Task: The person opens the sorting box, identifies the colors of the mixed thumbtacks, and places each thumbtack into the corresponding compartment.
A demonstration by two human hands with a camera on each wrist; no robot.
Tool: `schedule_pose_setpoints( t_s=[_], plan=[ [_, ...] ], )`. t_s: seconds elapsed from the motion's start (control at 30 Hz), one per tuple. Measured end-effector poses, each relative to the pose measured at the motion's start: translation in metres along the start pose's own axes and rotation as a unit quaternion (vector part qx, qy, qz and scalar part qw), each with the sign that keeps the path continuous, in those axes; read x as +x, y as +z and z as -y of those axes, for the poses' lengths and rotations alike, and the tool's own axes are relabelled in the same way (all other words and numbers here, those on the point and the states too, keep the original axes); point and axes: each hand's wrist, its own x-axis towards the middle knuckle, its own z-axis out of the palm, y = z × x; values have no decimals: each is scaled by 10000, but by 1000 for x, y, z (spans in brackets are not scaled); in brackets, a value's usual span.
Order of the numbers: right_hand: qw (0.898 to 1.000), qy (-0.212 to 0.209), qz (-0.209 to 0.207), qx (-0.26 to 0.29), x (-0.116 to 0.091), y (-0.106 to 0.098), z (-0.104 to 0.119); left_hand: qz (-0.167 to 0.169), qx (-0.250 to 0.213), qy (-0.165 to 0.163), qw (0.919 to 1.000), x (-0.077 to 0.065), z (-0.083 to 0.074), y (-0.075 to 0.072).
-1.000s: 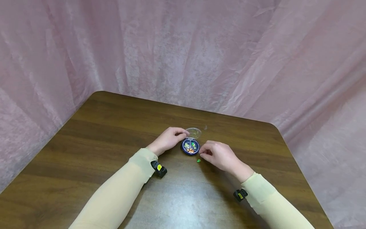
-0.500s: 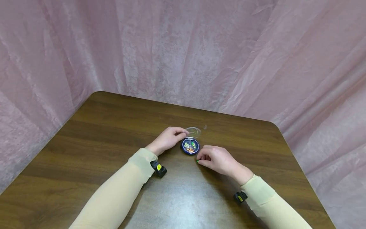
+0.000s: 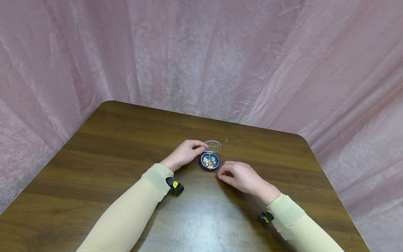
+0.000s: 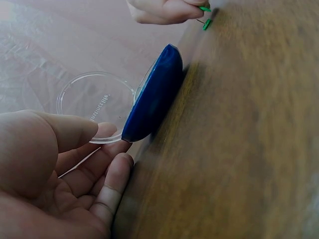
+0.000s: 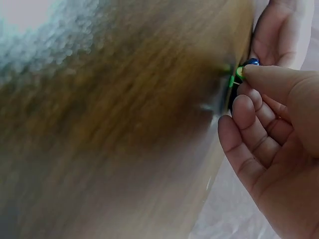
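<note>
My left hand (image 3: 186, 152) holds the raised clear lid (image 4: 102, 107) of a small round blue case (image 4: 157, 94), thumb on one side and fingers behind. The case sits open on the table, its compartments holding several yellowish-green, green and orange thumbtacks (image 3: 209, 165). To its right, my right hand (image 3: 243, 176) is low over the wood, thumb and fingertip pinching a green thumbtack (image 5: 239, 72). Just below those fingertips shows a second green head (image 4: 207, 24) with a thin metal pin. In the head view the fingers hide both green tacks.
A brown wood-grain table (image 3: 126, 140) spreads around the case, with a bright glare patch near the front. A small clear scrap (image 3: 226, 139) lies behind the lid. Pink curtains (image 3: 201, 63) hang beyond the table's far edge.
My right hand has come slightly down and nearer beside the case, closing thumb and fingertip on the green tack that lay in view on the table. The left hand stays at the lid.
</note>
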Motion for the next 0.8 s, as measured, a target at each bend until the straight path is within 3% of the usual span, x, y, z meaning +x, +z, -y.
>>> schedule_pose_setpoints(
  t_s=[0.17,0.43,0.8],
  plan=[
    [9999,98,-7,47,-8,-5,-2,-18,31,-3,10000,1,0,1],
    [9989,304,340,72,-18,-6,-9,-13,83,18,10000,0,4,0],
    [9985,537,86,-67,-18,-6,-14,14,84,33,10000,0,3,0]
  ],
)
